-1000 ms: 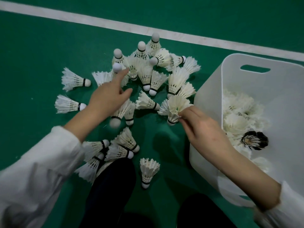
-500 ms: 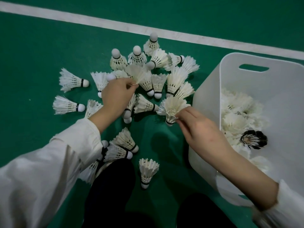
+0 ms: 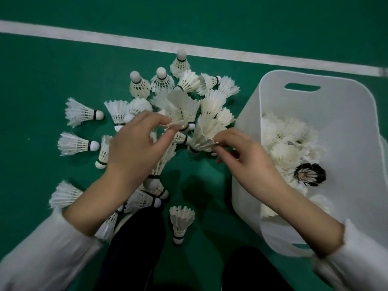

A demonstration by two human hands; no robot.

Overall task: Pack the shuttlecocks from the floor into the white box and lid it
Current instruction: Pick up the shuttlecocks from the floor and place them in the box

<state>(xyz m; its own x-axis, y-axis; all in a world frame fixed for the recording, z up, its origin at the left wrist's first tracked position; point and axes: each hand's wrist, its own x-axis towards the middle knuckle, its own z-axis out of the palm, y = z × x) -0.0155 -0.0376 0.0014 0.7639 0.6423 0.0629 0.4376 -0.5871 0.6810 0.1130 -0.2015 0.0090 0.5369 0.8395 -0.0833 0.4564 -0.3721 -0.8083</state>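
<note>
Several white shuttlecocks [image 3: 79, 111] lie scattered on the green floor, most in a pile at the centre. My left hand [image 3: 134, 148] pinches the feather edge of one shuttlecock [image 3: 180, 106] lifted above the pile. My right hand [image 3: 245, 162] grips another shuttlecock [image 3: 206, 133] by its feathers, just left of the white box [image 3: 352, 127]. The box stands open on the right and holds several white shuttlecocks and one black one [image 3: 309, 175]. No lid is in view.
A white court line [image 3: 147, 46] crosses the floor behind the pile. My dark trouser legs [image 3: 134, 244] fill the bottom centre, with a single shuttlecock [image 3: 181, 223] standing between them and several more beside my left knee.
My left hand has closed on a shuttlecock in the pile and raised it. My right hand has lifted its shuttlecock slightly, toward the box.
</note>
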